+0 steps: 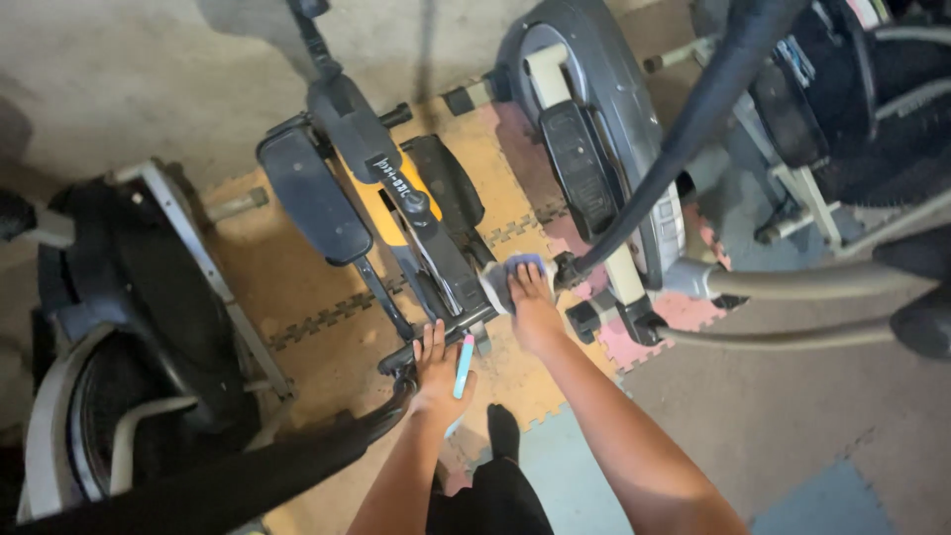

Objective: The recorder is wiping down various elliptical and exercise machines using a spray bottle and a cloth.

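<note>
Head view: right hand [533, 305] presses cloth [515, 269] on stepper [416, 223]; elliptical [594, 149] alongside.

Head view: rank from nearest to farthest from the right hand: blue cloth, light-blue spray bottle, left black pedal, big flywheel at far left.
1. blue cloth, under the right hand, touching.
2. light-blue spray bottle, in the left hand, just to its left.
3. left black pedal, up and left.
4. big flywheel, far left edge.
</note>
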